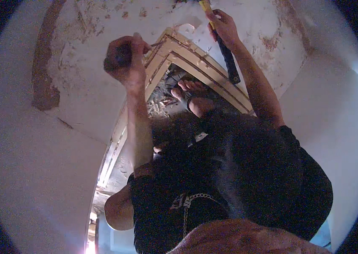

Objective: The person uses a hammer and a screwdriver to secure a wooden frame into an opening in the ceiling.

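Observation:
My left hand [129, 63] is closed around a tool whose dark, rounded handle [121, 55] shows at the fist. A thin shaft [157, 43] sticks out beside the fist toward the corner of a pale wooden frame [200, 63] with dark grooves. Whether the shaft's tip touches the wood, I cannot tell. In my right hand [225, 31] is a hammer [225, 53] with a yellow and black handle, raised at the far right of the corner. Its head is mostly cut off by the top edge of the view.
Inside the frame's corner is my sandalled foot [196, 101], with wood chips [162, 106] scattered on the floor beside it. A stained, whitish surface [102, 38] lies beyond the frame. The frame's left side [113, 148] runs back toward my left elbow. A curl of shaving [191, 26] lies near the corner.

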### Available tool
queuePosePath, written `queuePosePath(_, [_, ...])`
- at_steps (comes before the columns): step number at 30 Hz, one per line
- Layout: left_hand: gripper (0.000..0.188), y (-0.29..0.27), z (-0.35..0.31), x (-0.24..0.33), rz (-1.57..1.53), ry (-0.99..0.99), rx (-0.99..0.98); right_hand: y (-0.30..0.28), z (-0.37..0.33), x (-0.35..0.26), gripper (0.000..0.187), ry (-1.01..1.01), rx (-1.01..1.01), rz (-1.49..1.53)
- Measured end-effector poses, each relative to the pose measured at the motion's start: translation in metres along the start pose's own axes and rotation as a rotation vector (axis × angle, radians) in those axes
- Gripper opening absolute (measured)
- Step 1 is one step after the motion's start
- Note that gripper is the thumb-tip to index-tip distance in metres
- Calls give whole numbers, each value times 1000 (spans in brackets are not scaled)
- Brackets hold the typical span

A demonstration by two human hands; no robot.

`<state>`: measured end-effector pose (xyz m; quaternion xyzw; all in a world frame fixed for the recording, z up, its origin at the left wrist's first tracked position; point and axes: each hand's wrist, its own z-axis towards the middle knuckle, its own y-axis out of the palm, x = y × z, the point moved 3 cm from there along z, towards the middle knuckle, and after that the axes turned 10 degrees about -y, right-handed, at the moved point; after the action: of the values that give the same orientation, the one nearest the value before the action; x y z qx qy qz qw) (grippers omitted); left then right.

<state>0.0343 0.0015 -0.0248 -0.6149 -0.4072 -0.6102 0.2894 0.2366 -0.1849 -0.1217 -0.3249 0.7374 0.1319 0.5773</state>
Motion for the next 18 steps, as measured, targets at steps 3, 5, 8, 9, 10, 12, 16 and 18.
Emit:
queuePosePath(3, [9, 4, -20, -16, -1, 21, 6, -1, 0, 4, 37, -10, 1, -20])
queuePosePath(5, [9, 8, -31, -18, 58, 74, -24, -2, 0, 5, 38, -2, 7, -17])
queuePosePath(8, [11, 16, -43, -16, 180, 269, -173, 0, -1, 3, 40, 11, 13, -17])
queuePosePath(9, [12, 21, -48, -13, 183, 271, -235, 0, -1, 4, 40, 0, 9, -23])
queuePosePath(10, [13, 28, -54, -11, 187, 272, -297, -1, -1, 4, 41, -10, 6, -29])
queuePosePath(12, [15, 41, -65, -10, 211, 310, -404, -2, 0, 5, 41, -14, 10, -46])
queuePosePath(16, [19, 54, -84, -25, 249, 447, -526, 0, 0, 6, 41, -10, 5, -43])
queuePosePath(18, [19, 53, -88, -32, 290, 468, -640, 1, -1, 3, 38, -11, -2, -29])
